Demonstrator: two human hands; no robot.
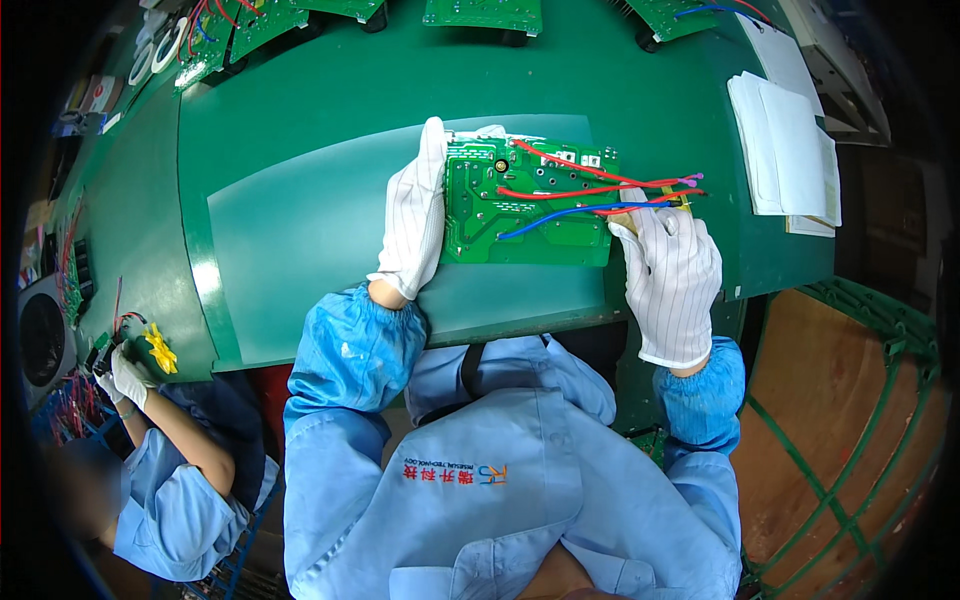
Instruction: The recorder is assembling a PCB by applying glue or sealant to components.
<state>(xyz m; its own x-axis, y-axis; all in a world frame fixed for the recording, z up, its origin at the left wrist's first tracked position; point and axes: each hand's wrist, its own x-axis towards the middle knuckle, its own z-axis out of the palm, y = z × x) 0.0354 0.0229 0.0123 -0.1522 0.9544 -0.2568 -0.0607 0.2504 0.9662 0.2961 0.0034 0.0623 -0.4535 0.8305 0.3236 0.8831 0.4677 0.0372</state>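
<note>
"Firstly, state the condition of the left grip."

"Left hand [412, 220], white-gloved: closed on the left edge of a green circuit board [540, 240]. Part of the glove also shows behind the upper edge of the board."

"State the condition of the right grip."

"Right hand [678, 270], likewise gloved: fingers curled at the right edge of the board, among the wire ends. Whether they clamp the wires, the board edge or both, I cannot tell. A small yellow piece [684, 199] shows at the fingertips; its kind is unclear."

"Locate the board and its leads."

"Board: centre of the frame, slightly above the middle, between the two hands. Red wires [546, 196] and one blue wire [560, 211] run across its face toward the right hand."

"List the surroundings, working outward."

"Pale sheet [320, 240]: below and left of the board, on the green worktable [330, 100]. Further boards [482, 14]: along the top edge of the frame. White papers [790, 150]: upper right. Green frame [872, 308]: lower right. Co-worker's gloved hand [132, 378]: lower left, near a yellow object [160, 350] on the table."
</note>
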